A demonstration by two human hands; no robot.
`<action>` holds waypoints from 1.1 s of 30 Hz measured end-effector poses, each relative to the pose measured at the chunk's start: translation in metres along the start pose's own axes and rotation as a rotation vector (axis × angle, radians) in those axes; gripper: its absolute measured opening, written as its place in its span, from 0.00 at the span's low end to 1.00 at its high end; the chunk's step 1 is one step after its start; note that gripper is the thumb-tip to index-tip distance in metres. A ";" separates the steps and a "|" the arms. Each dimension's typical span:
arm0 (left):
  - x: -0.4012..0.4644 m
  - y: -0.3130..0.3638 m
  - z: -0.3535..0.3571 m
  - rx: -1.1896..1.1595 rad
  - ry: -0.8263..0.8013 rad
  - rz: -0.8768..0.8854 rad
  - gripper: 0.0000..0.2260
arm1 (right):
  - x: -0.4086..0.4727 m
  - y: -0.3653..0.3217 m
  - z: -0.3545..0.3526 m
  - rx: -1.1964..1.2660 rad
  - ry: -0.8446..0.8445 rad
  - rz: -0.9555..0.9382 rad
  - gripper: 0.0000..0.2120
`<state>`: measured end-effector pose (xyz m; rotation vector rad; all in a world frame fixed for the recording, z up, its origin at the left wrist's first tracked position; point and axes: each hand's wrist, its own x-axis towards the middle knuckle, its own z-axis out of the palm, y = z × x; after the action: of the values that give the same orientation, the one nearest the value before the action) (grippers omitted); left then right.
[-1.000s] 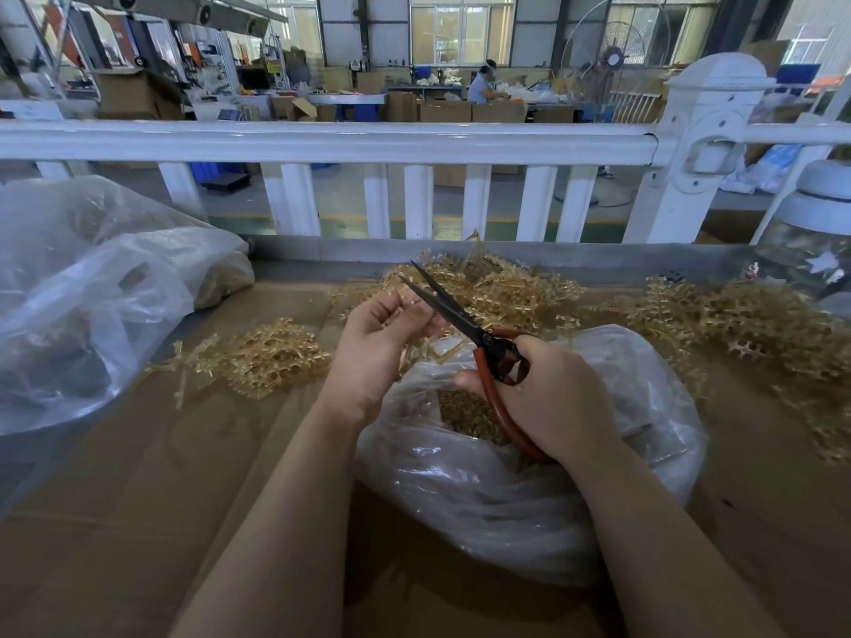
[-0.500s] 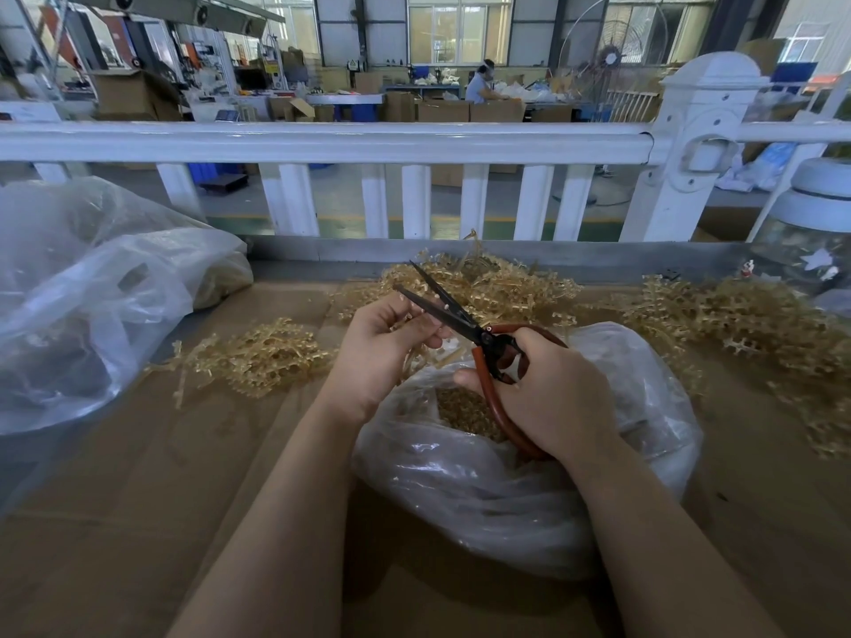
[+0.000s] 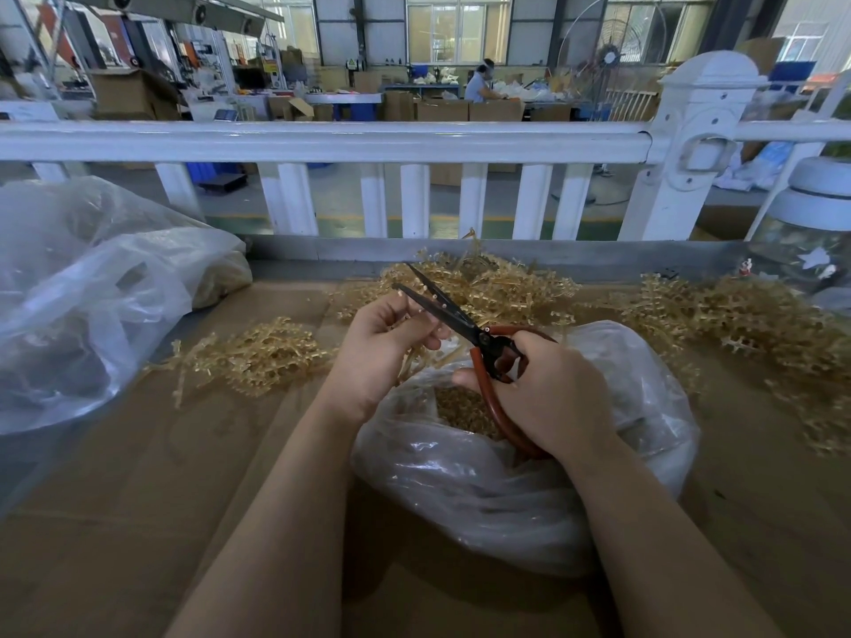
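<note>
Pinches a thin, knobbly golden plastic sprig in the curled fingers of the left hand, held up over the open mouth of a crinkled clear bag. Grips red-handled scissors in the right hand, fingers wrapped through the loops, dark blades parted in a narrow V. Points those blades up and to the left, away from the body, long axis slanting from the right hand across the top of the left fingers. Brings the sprig's tip right to the blades, seemingly between them, though too fine to tell for sure. Calls, by the look of it, only for a squeeze of the right hand to drop the next bit onto the small golden cuttings inside the bag. Leaves tangled, brittle-looking heaps of like sprigs on the cardboard-covered counter, left, behind and right. Shows a bigger milky plastic sack far left and a white railing beyond.
</note>
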<state>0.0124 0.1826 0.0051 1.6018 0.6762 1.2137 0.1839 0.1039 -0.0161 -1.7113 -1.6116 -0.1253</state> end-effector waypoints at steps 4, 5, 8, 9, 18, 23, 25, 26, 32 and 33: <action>0.001 0.000 0.000 -0.063 0.046 0.003 0.06 | 0.000 0.001 0.000 0.032 -0.014 0.015 0.22; 0.001 0.000 0.000 -0.071 0.045 0.010 0.07 | 0.000 0.001 0.000 0.031 -0.015 0.012 0.22; 0.001 0.000 -0.002 -0.083 0.036 0.021 0.07 | 0.000 0.002 0.000 0.032 -0.010 -0.004 0.20; 0.000 0.000 -0.003 -0.090 0.034 0.020 0.08 | 0.000 0.002 0.000 0.037 -0.013 -0.003 0.21; 0.000 -0.001 -0.005 -0.016 0.010 0.040 0.07 | -0.001 0.000 -0.001 -0.028 0.018 -0.008 0.23; -0.001 0.002 -0.003 0.015 -0.021 0.032 0.04 | 0.000 0.001 -0.001 -0.023 0.027 -0.023 0.29; -0.002 0.003 -0.003 0.007 -0.036 0.036 0.04 | 0.000 0.001 0.000 -0.032 0.027 -0.027 0.32; -0.002 0.003 -0.003 0.001 -0.040 0.036 0.04 | 0.000 0.001 -0.001 -0.037 0.026 -0.026 0.32; -0.001 0.001 -0.005 -0.012 -0.054 0.026 0.05 | 0.000 0.001 0.000 -0.027 0.029 -0.026 0.29; -0.001 0.001 -0.005 -0.017 -0.054 0.023 0.05 | 0.000 0.001 0.000 -0.026 0.030 -0.026 0.29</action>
<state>0.0070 0.1833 0.0054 1.6264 0.6136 1.1853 0.1849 0.1039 -0.0163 -1.7005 -1.6170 -0.1850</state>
